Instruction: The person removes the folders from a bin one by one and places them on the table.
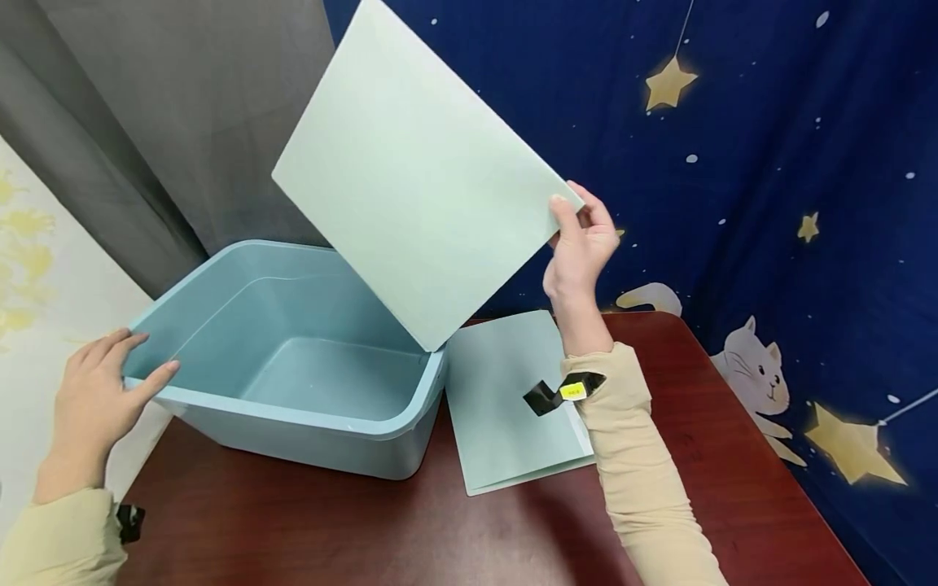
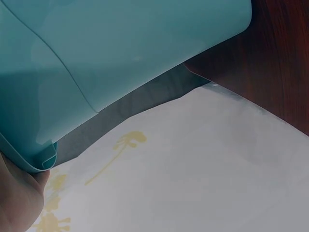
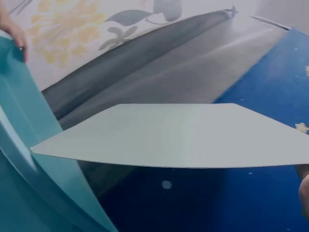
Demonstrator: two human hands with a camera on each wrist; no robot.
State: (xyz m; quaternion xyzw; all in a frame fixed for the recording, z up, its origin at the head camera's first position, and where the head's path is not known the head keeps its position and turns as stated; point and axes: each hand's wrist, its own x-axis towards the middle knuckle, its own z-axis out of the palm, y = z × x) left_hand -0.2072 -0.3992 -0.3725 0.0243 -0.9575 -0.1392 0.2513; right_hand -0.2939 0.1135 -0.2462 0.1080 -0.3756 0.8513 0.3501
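Note:
My right hand (image 1: 582,244) pinches one corner of a stiff, pale green board (image 1: 425,171), with the thumb on its front face. The board is raised and tilted, and its lowest corner overlaps the right rim of a blue plastic bin (image 1: 293,415). From the right wrist view the board (image 3: 174,137) looks thin and flat. At the bin's left corner my left hand (image 1: 98,399) grips the rim, thumb over the near side. The left wrist view shows part of that hand (image 2: 19,198) against the bin's edge. Inside the bin, the visible floor is bare.
A pale green folder-like item (image 1: 506,407) in layers lies right of the bin on the reddish-brown table (image 1: 308,521). Behind hang a grey curtain (image 1: 198,106) and a blue curtain (image 1: 769,163) with stars. A white flowered sheet (image 1: 44,268) is at the left.

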